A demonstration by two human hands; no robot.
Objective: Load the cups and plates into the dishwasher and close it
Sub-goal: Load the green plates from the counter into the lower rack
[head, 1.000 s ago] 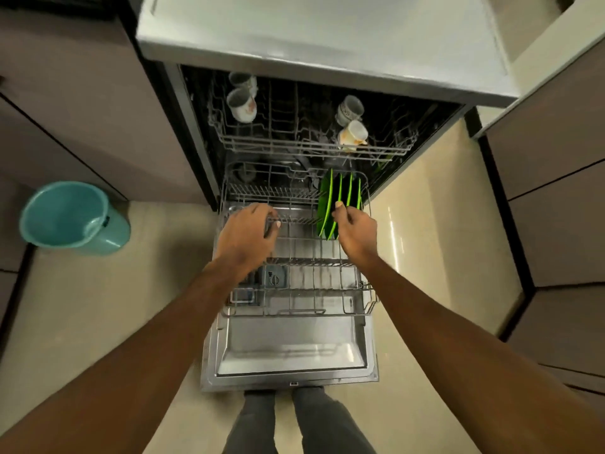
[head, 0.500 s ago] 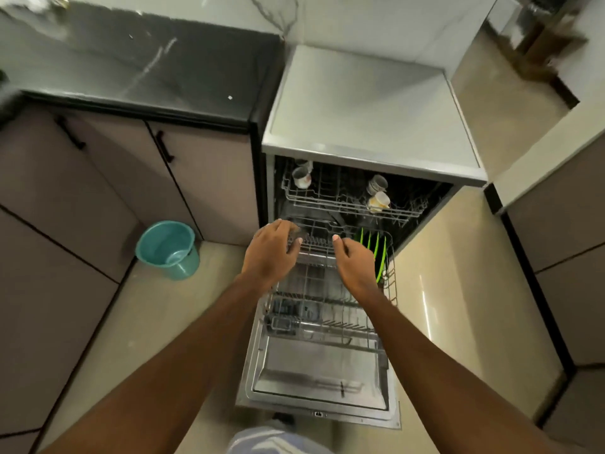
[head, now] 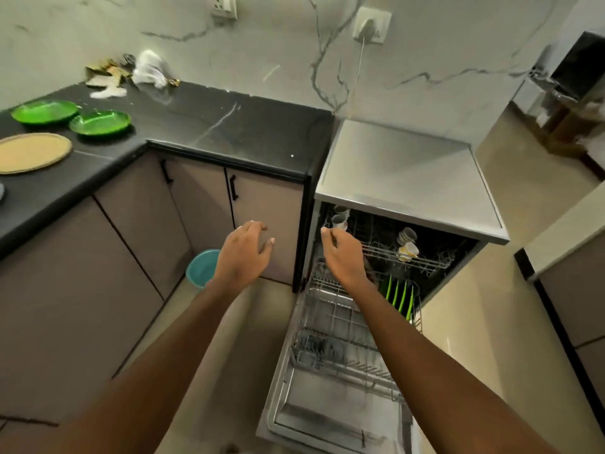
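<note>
Grips first: left grip [head: 244, 253] and right grip [head: 343, 257] are both empty, fingers loosely curled and holding nothing. The left one hovers in front of the cupboard and the right one over the left front corner of the dishwasher [head: 402, 178].

Just under the right one, the lower rack [head: 330, 322] is pulled out over the dropped door [head: 327, 421]. I count four racked plates [head: 397, 294], green, standing on edge at its right side. The upper rack [head: 422, 262] holds four cups [head: 407, 245]: two at the back left and two on the right.

So I'd say roughly two thirds done. Well off to the left on the bench [head: 229, 126] there are two bench plates [head: 100, 122], also green, lying flat side by side. There's one tan round thing [head: 31, 152] in front of them, and honestly I can't tell if it's a plate or a mat. I see no cups on the bench in this view.

Still to do, by my reckoning: rack those two, slide the racks in and shut the door.
</note>
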